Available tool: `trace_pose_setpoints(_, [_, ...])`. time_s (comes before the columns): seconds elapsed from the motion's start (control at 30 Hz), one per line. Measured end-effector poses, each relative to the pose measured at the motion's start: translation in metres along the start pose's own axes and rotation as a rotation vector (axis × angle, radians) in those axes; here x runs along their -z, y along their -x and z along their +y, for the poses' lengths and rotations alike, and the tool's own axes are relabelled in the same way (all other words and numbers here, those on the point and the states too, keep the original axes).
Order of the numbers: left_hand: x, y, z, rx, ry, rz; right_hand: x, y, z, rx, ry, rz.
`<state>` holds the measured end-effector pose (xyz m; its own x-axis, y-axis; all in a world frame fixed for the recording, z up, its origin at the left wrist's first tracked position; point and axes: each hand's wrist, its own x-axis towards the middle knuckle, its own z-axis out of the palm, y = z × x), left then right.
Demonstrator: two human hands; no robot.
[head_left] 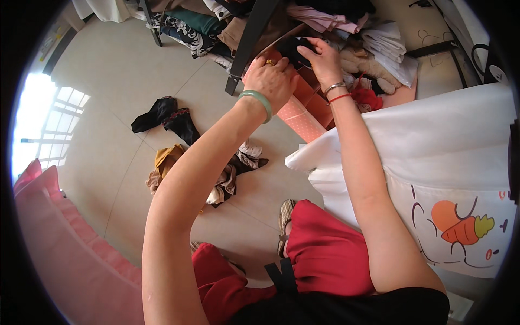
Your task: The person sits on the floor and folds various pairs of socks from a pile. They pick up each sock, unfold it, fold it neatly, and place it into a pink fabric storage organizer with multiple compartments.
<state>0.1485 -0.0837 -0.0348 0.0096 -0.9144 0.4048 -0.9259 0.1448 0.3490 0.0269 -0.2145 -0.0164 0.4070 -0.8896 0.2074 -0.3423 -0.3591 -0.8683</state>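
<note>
My right hand [323, 60] pinches a small piece of black cloth [292, 50] between thumb and fingers. Close beside it, my left hand [272, 80] is closed with its fingers bent; whether it grips the cloth's edge or something else is hidden. Both hands are over a pink polka-dot storage box [303, 120] with reddish compartments [319, 104]. A red garment [368, 99] and a beige plush-like item [374, 67] lie to the right of the box's compartments.
Black socks or similar garments [162, 116] and a mixed heap of clothes [222, 184] lie on the tiled floor. Folded clothes [195, 35] fill a rack with a dark frame [254, 38]. White fabric with a carrot print [460, 230] hangs at right; pink fabric [70, 244] stands left.
</note>
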Motion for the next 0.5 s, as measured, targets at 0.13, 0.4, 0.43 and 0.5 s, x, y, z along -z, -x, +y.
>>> trace_pose_setpoints(0.13, [-0.001, 0.000, 0.000, -0.009, -0.005, 0.026, -0.006, 0.005, -0.002, -0.008, 0.102, 0.016])
trace_pose_setpoints(0.4, [-0.007, -0.001, -0.001, -0.057, -0.036, 0.143, -0.011, -0.001, -0.017, 0.177, 0.480, -0.083])
trace_pose_setpoints(0.43, [-0.004, -0.001, 0.001, -0.042, -0.039, 0.100, -0.010, -0.003, -0.019, 0.224, 0.548, -0.108])
trace_pose_setpoints(0.5, [-0.003, 0.000, 0.002, -0.039, -0.045, 0.094, -0.012, -0.009, -0.025, 0.194, 0.691, -0.158])
